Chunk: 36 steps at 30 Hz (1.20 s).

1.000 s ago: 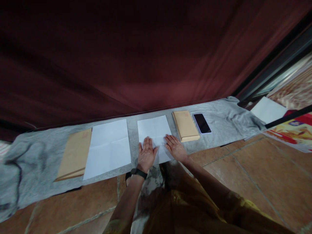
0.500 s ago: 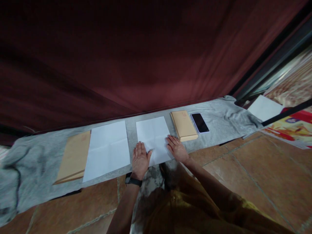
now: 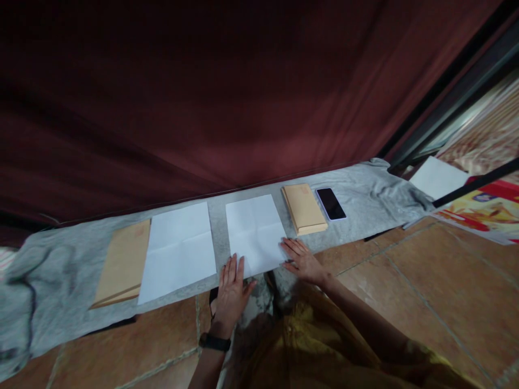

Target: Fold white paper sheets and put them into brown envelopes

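Note:
A white sheet of paper (image 3: 256, 229) with fold creases lies flat on the grey cloth in front of me. My left hand (image 3: 232, 289) is open, its fingertips at the sheet's near left corner and a dark band on the wrist. At the near right corner, my right hand (image 3: 303, 261) rests with fingers spread, fingertips on the paper's edge. Left of this sheet lies another creased white sheet (image 3: 178, 251), partly over or against a brown envelope (image 3: 124, 262). To the right sits a stack of brown envelopes (image 3: 305, 208).
A phone (image 3: 331, 204) lies right of the envelope stack. The grey cloth (image 3: 375, 194) is rumpled at both ends of the narrow surface. Behind hangs a dark red curtain (image 3: 243, 108). A colourful printed box (image 3: 486, 208) stands at the far right, above the tiled floor (image 3: 405, 281).
Both hands have slid toward me along the sheet, down to its near corners. The papers, envelopes and phone stay in place.

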Each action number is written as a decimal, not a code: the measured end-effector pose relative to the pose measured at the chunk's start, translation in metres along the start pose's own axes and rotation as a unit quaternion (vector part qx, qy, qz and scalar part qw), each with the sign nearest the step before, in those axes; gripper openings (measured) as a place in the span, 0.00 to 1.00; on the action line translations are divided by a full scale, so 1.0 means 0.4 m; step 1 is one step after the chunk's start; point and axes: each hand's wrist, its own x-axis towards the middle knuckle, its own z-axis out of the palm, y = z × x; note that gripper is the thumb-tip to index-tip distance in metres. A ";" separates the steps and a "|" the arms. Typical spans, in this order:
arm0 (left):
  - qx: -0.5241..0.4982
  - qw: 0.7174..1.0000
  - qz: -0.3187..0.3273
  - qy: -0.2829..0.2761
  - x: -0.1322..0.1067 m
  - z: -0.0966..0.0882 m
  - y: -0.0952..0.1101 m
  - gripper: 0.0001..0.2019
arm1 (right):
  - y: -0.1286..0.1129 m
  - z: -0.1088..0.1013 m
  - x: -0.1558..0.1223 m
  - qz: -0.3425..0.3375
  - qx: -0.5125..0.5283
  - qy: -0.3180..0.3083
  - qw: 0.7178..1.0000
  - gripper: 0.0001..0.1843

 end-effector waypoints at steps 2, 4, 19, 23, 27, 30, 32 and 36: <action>0.006 1.000 0.004 -0.012 -0.002 -0.011 -0.001 0.34 | 0.005 -0.007 -0.012 -0.023 0.002 -0.023 0.999 0.39; 0.009 1.000 0.004 -0.017 0.003 -0.022 -0.001 0.30 | 0.011 -0.011 -0.017 -0.031 0.003 -0.034 0.999 0.39; -0.079 0.997 -0.013 0.013 0.019 -0.070 -0.010 0.18 | 0.027 -0.007 -0.020 0.006 0.092 0.056 0.994 0.37; -0.135 0.991 0.015 0.009 0.002 -0.092 -0.008 0.17 | 0.029 -0.022 -0.025 0.009 0.118 0.069 0.991 0.39; -0.186 0.982 0.019 -0.023 -0.024 -0.124 -0.008 0.18 | 0.030 -0.038 -0.024 0.015 0.129 0.060 0.990 0.35; -0.223 0.974 -0.015 -0.040 -0.041 -0.147 -0.008 0.17 | 0.031 -0.044 -0.019 0.019 0.124 0.055 0.991 0.32; -0.248 0.966 -0.049 -0.047 -0.045 -0.160 -0.006 0.17 | 0.032 -0.044 -0.013 0.022 0.124 0.059 0.990 0.30; -0.305 0.944 -0.118 -0.048 -0.030 -0.174 -0.004 0.18 | 0.035 -0.032 0.003 0.019 0.133 0.062 0.989 0.27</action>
